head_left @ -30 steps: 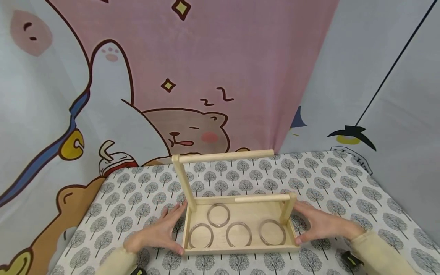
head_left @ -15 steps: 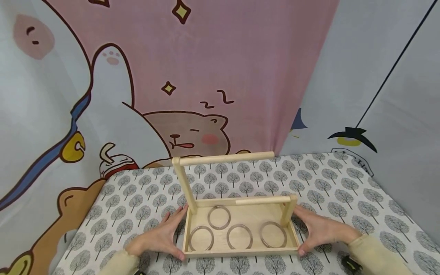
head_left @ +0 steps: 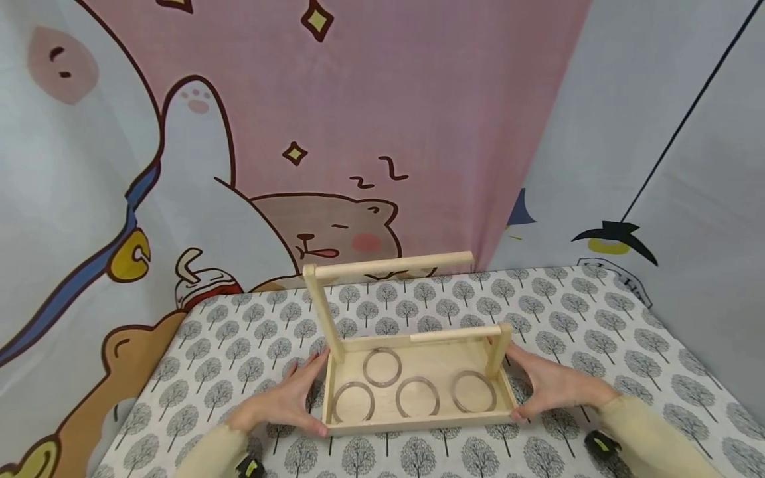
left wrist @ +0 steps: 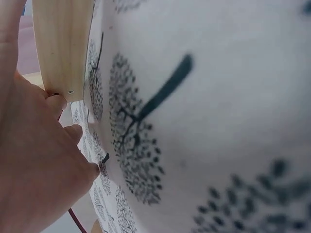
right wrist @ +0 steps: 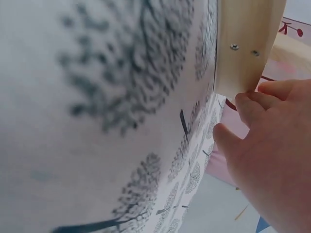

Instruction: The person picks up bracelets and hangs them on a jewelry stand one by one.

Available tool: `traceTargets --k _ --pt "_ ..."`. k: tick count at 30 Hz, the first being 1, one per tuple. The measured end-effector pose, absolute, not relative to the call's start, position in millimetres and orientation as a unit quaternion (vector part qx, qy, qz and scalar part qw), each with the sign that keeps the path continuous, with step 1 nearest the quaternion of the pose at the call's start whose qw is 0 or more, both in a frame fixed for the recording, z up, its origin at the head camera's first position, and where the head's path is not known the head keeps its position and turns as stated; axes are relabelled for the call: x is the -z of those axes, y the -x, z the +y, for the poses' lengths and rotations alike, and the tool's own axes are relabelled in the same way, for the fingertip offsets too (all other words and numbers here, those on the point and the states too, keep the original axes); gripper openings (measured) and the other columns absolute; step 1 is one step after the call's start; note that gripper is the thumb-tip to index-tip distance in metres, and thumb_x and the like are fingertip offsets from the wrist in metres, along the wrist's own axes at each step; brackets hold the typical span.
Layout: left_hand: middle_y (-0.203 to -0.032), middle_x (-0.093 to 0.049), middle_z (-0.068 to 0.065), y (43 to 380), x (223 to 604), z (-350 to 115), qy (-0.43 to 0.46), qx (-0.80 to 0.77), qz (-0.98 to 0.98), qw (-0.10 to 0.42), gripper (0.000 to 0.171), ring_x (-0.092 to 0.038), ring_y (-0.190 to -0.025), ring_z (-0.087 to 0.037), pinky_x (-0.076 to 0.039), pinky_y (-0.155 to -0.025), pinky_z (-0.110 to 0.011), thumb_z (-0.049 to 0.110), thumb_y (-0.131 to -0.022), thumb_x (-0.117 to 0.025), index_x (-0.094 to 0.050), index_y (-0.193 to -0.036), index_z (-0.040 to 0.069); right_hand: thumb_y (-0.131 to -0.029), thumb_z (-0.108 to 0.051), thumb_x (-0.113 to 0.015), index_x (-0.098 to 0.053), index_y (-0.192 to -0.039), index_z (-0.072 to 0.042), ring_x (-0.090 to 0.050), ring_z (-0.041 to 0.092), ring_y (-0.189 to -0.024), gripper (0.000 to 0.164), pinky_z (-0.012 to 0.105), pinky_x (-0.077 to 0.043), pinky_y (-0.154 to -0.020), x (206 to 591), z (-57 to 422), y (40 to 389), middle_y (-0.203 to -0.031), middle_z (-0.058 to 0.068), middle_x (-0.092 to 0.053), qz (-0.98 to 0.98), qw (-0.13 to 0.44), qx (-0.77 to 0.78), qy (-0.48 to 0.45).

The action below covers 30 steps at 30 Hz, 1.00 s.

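Between my hands is a pale wooden jewelry stand (head_left: 436,362), a shallow tray with a tall left post (head_left: 325,312) and a short right post (head_left: 497,352). Each post carries a sideways rod; the upper rod (head_left: 394,265) points right, the lower rod (head_left: 454,334) left. Several thin translucent rings (head_left: 399,397) lie flat in the tray. My left hand (head_left: 283,401) grips its left end, thumb at the front corner, fingers towards the back. My right hand (head_left: 552,385) grips the right end likewise. Both wrist views show fingertips against the wooden end (left wrist: 63,53) with its screws.
A white cloth with printed trees (head_left: 586,332) covers the table. Behind it hangs a pink and white curtain (head_left: 442,133) with cartoon bears, and a pale curtain (head_left: 687,166) stands at the right.
The stand has shifted a little away from me or upwards in the head view, its right end more than its left. Both hands have gone with it, keeping their grip.
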<state>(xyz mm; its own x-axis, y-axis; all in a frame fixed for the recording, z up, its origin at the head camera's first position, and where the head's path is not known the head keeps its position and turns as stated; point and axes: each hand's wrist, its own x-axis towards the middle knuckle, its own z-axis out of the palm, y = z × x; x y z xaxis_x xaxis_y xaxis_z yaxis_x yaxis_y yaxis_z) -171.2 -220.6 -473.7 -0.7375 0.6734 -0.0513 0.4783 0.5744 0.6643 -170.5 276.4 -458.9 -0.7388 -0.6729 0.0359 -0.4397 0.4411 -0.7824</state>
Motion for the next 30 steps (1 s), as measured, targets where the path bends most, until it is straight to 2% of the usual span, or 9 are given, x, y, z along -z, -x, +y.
traceTargets --k 3,9,15,22,30 --pt "-0.156 -0.001 -0.028 178 473 -220 -0.326 -0.318 0.877 0.150 0.135 0.001 -0.139 -0.051 0.005 -0.102 -0.073 0.050 -0.065 -0.086 0.004 -0.153 -0.001 -0.059 -0.029 -0.091 -0.010 -0.156 -0.020 -0.024 0.047 -0.135 0.127 0.074 -0.023 -0.098 458 275 177 -0.152 0.027 -0.023 0.848 0.139 0.400 0.318" --pt "-0.158 0.001 -0.022 195 472 -219 -0.306 -0.318 0.882 0.166 0.135 0.003 -0.142 -0.044 0.006 -0.106 -0.068 0.050 -0.065 -0.086 0.005 -0.154 0.003 -0.061 -0.029 -0.089 -0.009 -0.156 -0.010 -0.025 0.048 -0.135 0.126 0.073 -0.023 -0.098 459 275 188 -0.151 0.029 -0.024 0.849 0.138 0.399 0.318" --pt "-0.158 0.001 -0.022 210 469 -217 -0.311 -0.326 0.875 0.176 0.135 0.002 -0.141 -0.046 0.004 -0.107 -0.066 0.048 -0.065 -0.086 0.006 -0.153 0.003 -0.063 -0.028 -0.086 -0.004 -0.153 0.001 -0.020 0.051 -0.135 0.125 0.076 -0.025 -0.094 462 274 201 -0.152 0.032 -0.016 0.845 0.148 0.409 0.312" --pt "-0.157 0.004 -0.023 219 462 -215 -0.311 -0.369 0.849 0.217 0.132 0.000 -0.142 -0.041 -0.008 -0.107 -0.066 0.035 -0.069 -0.086 0.012 -0.152 0.002 -0.065 -0.029 -0.086 0.000 -0.153 0.000 -0.020 0.052 -0.136 0.126 0.077 -0.029 -0.091 461 272 206 -0.154 0.031 -0.012 0.847 0.172 0.413 0.286" --pt "-0.157 0.003 -0.023 218 461 -214 -0.285 -0.364 0.857 0.228 0.132 -0.003 -0.143 -0.041 -0.009 -0.106 -0.068 0.034 -0.069 -0.085 0.013 -0.152 0.004 -0.067 -0.029 -0.084 0.000 -0.153 0.001 -0.015 0.056 -0.135 0.124 0.079 -0.025 -0.090 462 273 207 -0.153 0.034 -0.008 0.845 0.173 0.420 0.283"
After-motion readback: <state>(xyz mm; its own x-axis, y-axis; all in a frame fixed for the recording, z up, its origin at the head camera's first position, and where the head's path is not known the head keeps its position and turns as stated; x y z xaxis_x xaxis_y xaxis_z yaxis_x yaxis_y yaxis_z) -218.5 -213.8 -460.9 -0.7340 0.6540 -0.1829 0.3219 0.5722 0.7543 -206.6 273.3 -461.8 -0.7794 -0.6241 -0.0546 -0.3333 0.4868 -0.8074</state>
